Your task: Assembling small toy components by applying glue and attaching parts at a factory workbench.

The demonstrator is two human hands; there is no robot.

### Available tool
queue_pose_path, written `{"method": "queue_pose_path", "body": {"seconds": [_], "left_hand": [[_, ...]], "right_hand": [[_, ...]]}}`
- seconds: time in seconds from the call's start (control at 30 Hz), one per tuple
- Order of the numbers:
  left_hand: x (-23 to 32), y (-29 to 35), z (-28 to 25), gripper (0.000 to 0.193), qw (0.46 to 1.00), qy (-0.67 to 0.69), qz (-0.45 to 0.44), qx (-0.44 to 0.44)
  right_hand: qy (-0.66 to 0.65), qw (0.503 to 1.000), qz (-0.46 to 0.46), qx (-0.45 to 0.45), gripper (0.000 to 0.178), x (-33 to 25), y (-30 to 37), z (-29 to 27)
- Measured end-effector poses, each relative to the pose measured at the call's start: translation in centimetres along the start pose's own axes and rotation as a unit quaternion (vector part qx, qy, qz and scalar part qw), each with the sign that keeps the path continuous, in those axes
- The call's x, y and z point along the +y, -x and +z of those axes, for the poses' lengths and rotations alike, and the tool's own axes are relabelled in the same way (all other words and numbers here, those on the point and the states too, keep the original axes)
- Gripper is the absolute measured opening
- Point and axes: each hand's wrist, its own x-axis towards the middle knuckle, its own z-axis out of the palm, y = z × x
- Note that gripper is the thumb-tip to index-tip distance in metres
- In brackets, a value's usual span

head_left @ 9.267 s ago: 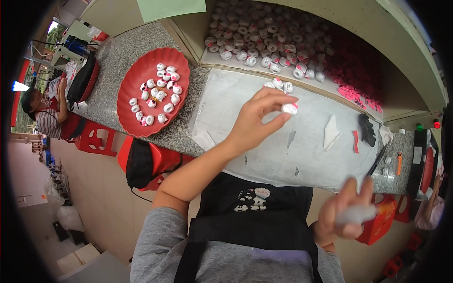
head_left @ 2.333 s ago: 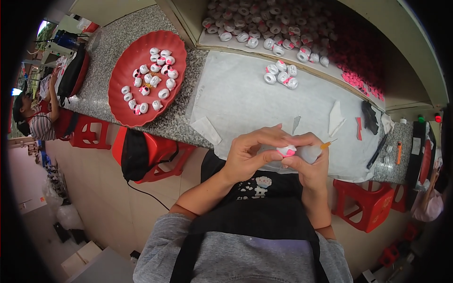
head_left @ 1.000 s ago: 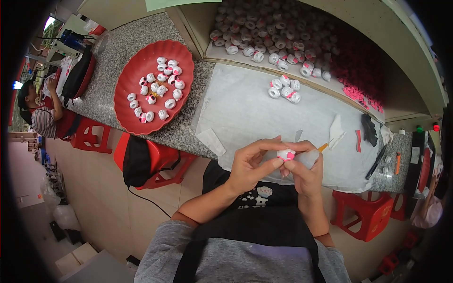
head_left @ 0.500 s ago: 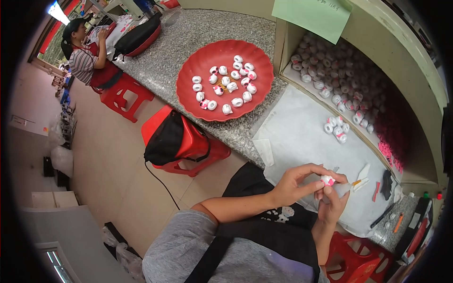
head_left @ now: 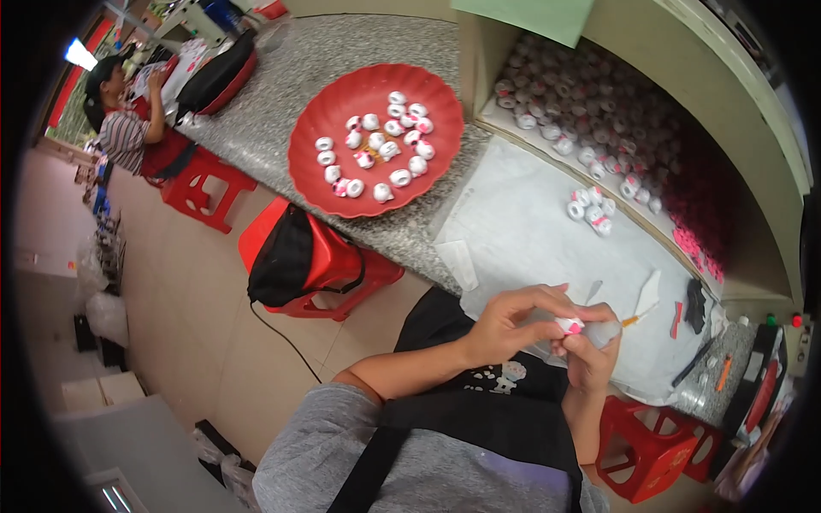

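Observation:
Between my two hands is a small white figurine head with pink parts [head_left: 569, 326]. My left hand [head_left: 511, 323] pinches it between thumb and fingers. My right hand [head_left: 590, 352] is closed against its other side, the thumb pressing on it, and a whitish translucent scrap [head_left: 606, 332] shows at these fingers. Under my hands lies a white sheet [head_left: 513, 201] on the worktop. Farther up the sheet sits a small cluster of similar white and pink pieces [head_left: 592, 210].
A red scalloped tray [head_left: 312, 111] with several white pieces stands on the speckled counter [head_left: 342, 38]. At right, a shelf bin holds a heap of pieces [head_left: 590, 103]. A white tool [head_left: 648, 293], a pink strip [head_left: 676, 320] and red stools [head_left: 646, 445] are nearby. A co-worker [head_left: 128, 128] sits far left.
The whole view has shifted, so the tray and bin appear farther left. My hands remain together on the figurine head, their fingers slightly rearranged around it.

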Motion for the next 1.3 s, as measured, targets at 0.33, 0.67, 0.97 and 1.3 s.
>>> {"method": "queue_pose_path", "body": {"seconds": [0.33, 0.67, 0.97, 1.3], "left_hand": [[10.0, -1.8, -12.9, 0.025, 0.769, -0.566, 0.024, 0.298], [2.0, -9.7, -4.1, 0.030, 0.782, -0.619, 0.031, -0.065], [-1.3, -10.0, -3.6, 0.024, 0.742, -0.665, -0.001, -0.087], [-0.6, -4.3, 0.2, 0.014, 0.995, -0.013, -0.102, 0.018]], "right_hand": [[0.101, 0.994, 0.044, 0.016, 0.040, -1.2, -0.9, -3.1], [0.113, 0.991, -0.018, 0.073, 0.039, -2.1, 0.9, -5.7], [0.090, 0.994, -0.014, 0.061, 0.028, -2.4, 1.9, -6.7], [0.208, 0.968, -0.129, 0.054, 0.036, -4.4, 2.5, -5.0]]}}
